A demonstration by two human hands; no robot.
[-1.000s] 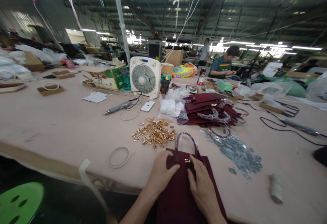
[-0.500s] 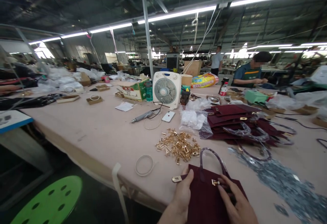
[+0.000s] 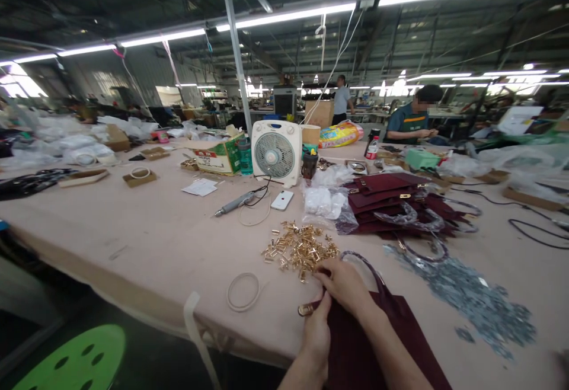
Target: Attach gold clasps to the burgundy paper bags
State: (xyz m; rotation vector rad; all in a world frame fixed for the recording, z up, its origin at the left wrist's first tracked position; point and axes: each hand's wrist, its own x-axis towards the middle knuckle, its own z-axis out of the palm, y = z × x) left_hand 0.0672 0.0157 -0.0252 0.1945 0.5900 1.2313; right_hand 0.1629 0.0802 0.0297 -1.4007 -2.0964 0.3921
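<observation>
A dark maroon handbag (image 3: pixel 382 336) lies at the table's near edge with its plastic-wrapped handle (image 3: pixel 362 262) pointing away from me. My left hand (image 3: pixel 317 331) pinches the bag's left top edge, right by a gold clasp (image 3: pixel 304 309). My right hand (image 3: pixel 344 283) crosses over the bag. Its fingers are curled together at the near edge of a heap of small gold metal fittings (image 3: pixel 300 246). What they pinch is hidden.
A stack of maroon bags (image 3: pixel 395 203), a spread of grey metal bits (image 3: pixel 466 298), a white ring (image 3: pixel 242 291), a phone (image 3: pixel 281 200), a pen-like power tool (image 3: pixel 233 204) and a box fan (image 3: pixel 276 152) lie on the pink table (image 3: pixel 146 242). A green stool (image 3: pixel 71 363) stands lower left. A person (image 3: pixel 413 120) sits across.
My right hand left the bag's front clasp and reached forward-left to the gold fittings. My left hand stayed on the bag's edge. The camera view shifted slightly.
</observation>
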